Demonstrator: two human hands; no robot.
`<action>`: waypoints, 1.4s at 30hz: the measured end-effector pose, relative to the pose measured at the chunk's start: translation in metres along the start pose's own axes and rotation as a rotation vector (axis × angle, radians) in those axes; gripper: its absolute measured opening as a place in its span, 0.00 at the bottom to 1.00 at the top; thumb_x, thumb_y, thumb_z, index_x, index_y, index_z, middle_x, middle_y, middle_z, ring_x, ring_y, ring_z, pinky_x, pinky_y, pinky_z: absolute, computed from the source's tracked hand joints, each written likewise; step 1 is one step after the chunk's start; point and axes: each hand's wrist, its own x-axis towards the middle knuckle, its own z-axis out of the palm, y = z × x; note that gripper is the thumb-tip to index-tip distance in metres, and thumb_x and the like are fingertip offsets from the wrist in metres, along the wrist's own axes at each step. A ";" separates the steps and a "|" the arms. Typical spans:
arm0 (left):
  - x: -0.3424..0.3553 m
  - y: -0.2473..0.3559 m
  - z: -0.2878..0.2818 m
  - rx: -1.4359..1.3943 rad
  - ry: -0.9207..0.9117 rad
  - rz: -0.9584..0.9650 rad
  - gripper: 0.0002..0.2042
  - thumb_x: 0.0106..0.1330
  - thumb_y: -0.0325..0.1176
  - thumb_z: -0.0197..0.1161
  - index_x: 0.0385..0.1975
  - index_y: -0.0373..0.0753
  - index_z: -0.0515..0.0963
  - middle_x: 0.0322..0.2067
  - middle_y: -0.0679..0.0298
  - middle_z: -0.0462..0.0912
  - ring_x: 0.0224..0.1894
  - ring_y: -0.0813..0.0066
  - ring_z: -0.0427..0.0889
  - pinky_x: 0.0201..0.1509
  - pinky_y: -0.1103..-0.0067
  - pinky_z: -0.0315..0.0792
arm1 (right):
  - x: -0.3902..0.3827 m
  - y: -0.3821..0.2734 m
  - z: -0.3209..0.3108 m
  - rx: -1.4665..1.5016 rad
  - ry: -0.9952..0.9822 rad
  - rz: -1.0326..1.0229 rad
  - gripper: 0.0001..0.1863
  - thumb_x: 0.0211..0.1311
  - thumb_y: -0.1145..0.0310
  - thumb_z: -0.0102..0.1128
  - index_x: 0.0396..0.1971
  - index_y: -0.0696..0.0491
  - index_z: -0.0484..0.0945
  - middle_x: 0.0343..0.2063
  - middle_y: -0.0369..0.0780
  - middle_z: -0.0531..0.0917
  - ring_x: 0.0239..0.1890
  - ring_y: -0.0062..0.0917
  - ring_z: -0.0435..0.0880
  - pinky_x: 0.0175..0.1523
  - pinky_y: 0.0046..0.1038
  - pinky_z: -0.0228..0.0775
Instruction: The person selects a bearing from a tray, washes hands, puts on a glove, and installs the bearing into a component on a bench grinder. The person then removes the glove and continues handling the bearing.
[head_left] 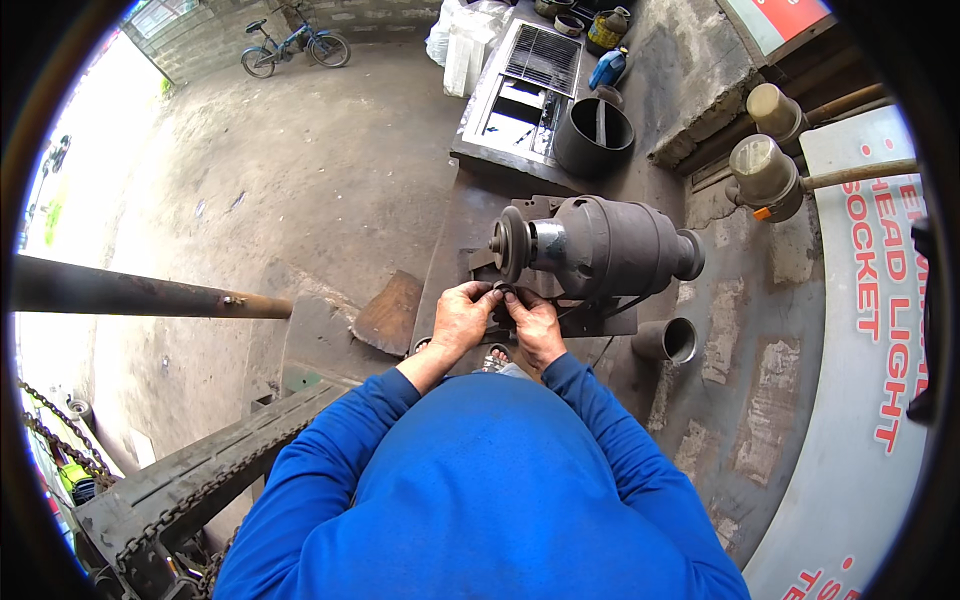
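A bench grinder (615,248) with a dark rounded motor body stands in front of me. Its grinding wheel (512,244) is at the left end of the shaft. Just below the wheel, my left hand (463,318) and my right hand (537,324) meet at the fingertips. Both pinch a small dark ring-like piece (504,287), too small and dark to name more closely. Whether the piece touches the wheel, I cannot tell. The fingers of both hands are closed around it, partly hiding it.
Right of the grinder stands a short open pipe (665,341). Beyond it, a black bucket (594,138) sits beside a metal bench with a grille (541,57). A rusty post (150,290) and a chained steel beam (200,470) are at left. A bicycle (296,46) stands far off.
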 end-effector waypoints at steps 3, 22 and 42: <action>0.001 0.002 -0.001 0.012 -0.007 0.005 0.14 0.67 0.36 0.70 0.44 0.30 0.86 0.35 0.54 0.90 0.36 0.71 0.87 0.43 0.74 0.79 | 0.001 0.001 0.001 0.003 0.005 -0.010 0.12 0.76 0.68 0.59 0.51 0.59 0.82 0.43 0.36 0.87 0.43 0.18 0.82 0.52 0.23 0.74; -0.001 0.025 -0.013 0.011 -0.007 0.005 0.11 0.69 0.32 0.69 0.42 0.28 0.85 0.33 0.58 0.90 0.35 0.78 0.84 0.41 0.77 0.79 | 0.005 0.007 0.008 0.186 -0.045 0.044 0.13 0.76 0.66 0.59 0.51 0.58 0.82 0.43 0.37 0.87 0.42 0.19 0.83 0.51 0.23 0.77; -0.004 0.026 -0.009 0.076 -0.028 -0.011 0.12 0.69 0.32 0.69 0.42 0.27 0.85 0.33 0.57 0.90 0.35 0.77 0.85 0.41 0.77 0.79 | -0.001 0.007 0.006 0.234 0.006 0.096 0.12 0.76 0.67 0.59 0.49 0.59 0.83 0.40 0.36 0.87 0.39 0.19 0.83 0.48 0.24 0.77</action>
